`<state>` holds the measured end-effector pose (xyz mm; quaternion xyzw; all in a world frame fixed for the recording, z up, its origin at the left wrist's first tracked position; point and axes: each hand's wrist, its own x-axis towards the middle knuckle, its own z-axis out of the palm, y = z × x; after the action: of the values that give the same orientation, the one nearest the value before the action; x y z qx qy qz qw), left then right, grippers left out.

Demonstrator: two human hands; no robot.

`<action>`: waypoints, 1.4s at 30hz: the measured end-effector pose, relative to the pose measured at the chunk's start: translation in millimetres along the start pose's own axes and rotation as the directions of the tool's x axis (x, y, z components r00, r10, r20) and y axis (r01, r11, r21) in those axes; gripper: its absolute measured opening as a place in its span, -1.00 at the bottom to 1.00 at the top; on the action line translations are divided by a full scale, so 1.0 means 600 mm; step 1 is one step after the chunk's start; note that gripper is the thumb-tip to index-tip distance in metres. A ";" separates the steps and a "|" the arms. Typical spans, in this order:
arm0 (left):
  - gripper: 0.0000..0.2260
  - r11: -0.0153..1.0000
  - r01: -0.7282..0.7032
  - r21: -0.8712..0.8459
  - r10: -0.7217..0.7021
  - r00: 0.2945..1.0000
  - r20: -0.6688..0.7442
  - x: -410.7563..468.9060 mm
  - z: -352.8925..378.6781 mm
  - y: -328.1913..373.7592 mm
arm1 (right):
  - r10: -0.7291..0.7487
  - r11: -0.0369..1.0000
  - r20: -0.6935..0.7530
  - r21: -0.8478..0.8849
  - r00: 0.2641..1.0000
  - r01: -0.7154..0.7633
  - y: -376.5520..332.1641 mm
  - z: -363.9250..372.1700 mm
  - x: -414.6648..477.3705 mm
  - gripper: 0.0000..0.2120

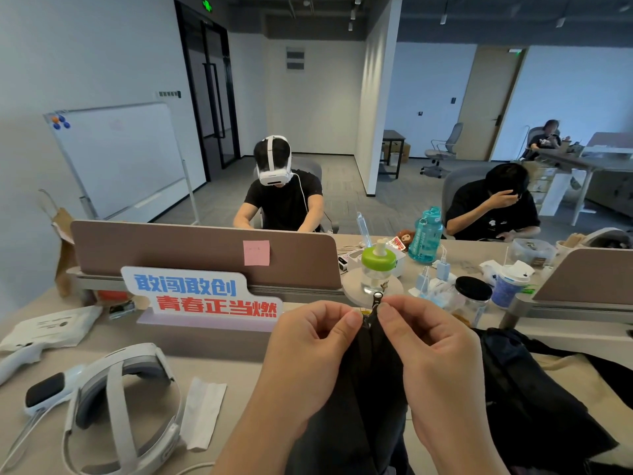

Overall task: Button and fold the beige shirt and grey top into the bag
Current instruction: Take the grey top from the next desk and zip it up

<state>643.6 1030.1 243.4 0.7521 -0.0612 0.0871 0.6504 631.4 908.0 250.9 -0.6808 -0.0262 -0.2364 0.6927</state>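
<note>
I hold a dark grey top (373,389) up in front of me over the desk's near edge. My left hand (308,344) pinches the cloth on the left side of its zip. My right hand (431,344) pinches the right side, right at the metal zip pull (376,298), which sticks up between my fingertips. More dark fabric (534,399) spreads over the desk to the right. Under it lies a beige cloth (561,368), only partly visible; whether it is the shirt or the bag I cannot tell.
A white headset (126,406) and a folded white paper (202,413) lie at the left. A slogan sign (202,293) and brown partition (205,252) stand behind. Bottles, a jar (471,299) and a cup (510,286) crowd the back right. Three people sit beyond.
</note>
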 end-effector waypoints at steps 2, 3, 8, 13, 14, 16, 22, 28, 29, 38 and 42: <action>-0.90 1.000 0.002 -0.004 -0.002 1.000 0.001 0.000 0.000 0.000 | -0.002 1.000 -0.001 -0.004 1.000 0.002 0.000 0.000 -0.001 -0.83; -0.90 1.000 0.005 -0.005 -0.005 1.000 0.001 -0.001 0.000 0.000 | -0.001 1.000 -0.002 -0.001 1.000 0.001 0.000 0.000 -0.001 -0.83; -0.91 1.000 0.007 -0.005 -0.007 1.000 -0.001 -0.003 -0.002 0.001 | -0.005 1.000 -0.001 -0.014 1.000 0.005 0.004 -0.001 -0.002 -0.85; -0.90 1.000 -0.004 0.000 0.004 1.000 -0.009 -0.001 -0.008 0.002 | -0.045 0.995 0.024 -0.088 0.999 0.047 0.001 0.003 -0.002 -0.81; -0.90 1.000 -0.009 0.006 0.009 1.000 -0.013 -0.001 -0.009 0.002 | -0.049 0.994 0.033 -0.094 0.998 0.052 0.000 0.004 -0.002 -0.80; -0.89 0.999 -0.021 0.024 0.021 0.999 -0.028 0.000 -0.012 0.002 | -0.055 0.991 0.058 -0.116 0.997 0.062 -0.002 0.006 -0.004 -0.79; -0.89 0.998 -0.051 0.048 0.053 0.998 -0.042 0.003 -0.017 0.004 | -0.025 0.988 0.129 -0.146 0.991 0.044 -0.005 0.012 -0.006 -0.86; -0.90 0.984 -0.176 0.040 0.178 0.982 -0.057 0.003 -0.020 0.009 | 0.012 0.999 0.087 -0.049 0.996 -0.007 -0.010 0.010 -0.007 -0.84; -0.89 0.974 -0.218 0.055 0.221 0.973 -0.064 0.002 -0.019 0.011 | 0.028 1.000 0.056 0.006 0.998 -0.028 -0.011 0.008 -0.007 -0.87; -0.81 0.932 -0.223 -0.284 0.227 0.974 -0.020 -0.001 -0.007 0.007 | 0.037 0.949 0.120 0.307 0.992 -0.073 -0.015 0.003 -0.007 -0.55; -0.80 0.940 -0.201 -0.277 0.211 0.977 0.009 -0.002 -0.005 0.001 | 0.043 0.954 0.063 0.295 0.997 -0.059 -0.020 0.006 -0.009 -0.80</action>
<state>642.1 1033.1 244.1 0.6454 -0.1635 0.1309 0.7346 622.9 913.3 260.5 -0.5759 -0.0633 -0.1928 0.7920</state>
